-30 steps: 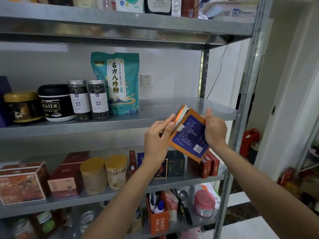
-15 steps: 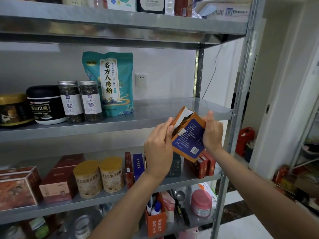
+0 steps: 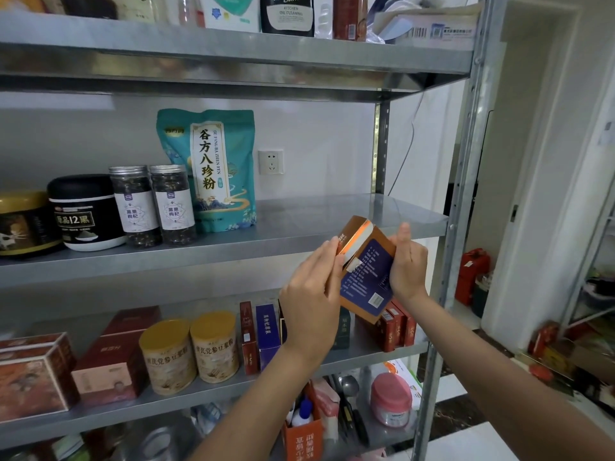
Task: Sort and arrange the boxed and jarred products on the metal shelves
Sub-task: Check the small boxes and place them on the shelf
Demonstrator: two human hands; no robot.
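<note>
An orange box with a dark blue printed panel (image 3: 367, 277) is held tilted in front of the middle metal shelf (image 3: 316, 224). My left hand (image 3: 312, 294) grips its left edge by the raised top flap. On the box's right side my right hand (image 3: 407, 264) clasps it. On that middle shelf stand a teal pouch (image 3: 213, 171), two clear jars (image 3: 153, 204), a black tub (image 3: 83, 211) and a gold-lidded jar (image 3: 23, 221). The shelf below holds two gold-lidded cans (image 3: 189, 351), red and blue slim boxes (image 3: 259, 331) and larger red boxes (image 3: 113, 357).
The shelf's right upright post (image 3: 456, 207) stands just right of my hands. The top shelf (image 3: 233, 51) carries bottles and a white carton. A pink jar (image 3: 389, 399) and an orange box of tools (image 3: 306, 437) sit on the lowest shelf. A red canister (image 3: 472, 274) stands on the floor at right.
The box has turned more upright and narrower between my hands, with its top flap pushed closer to shut. Both hands kept their hold; the view shifted slightly.
</note>
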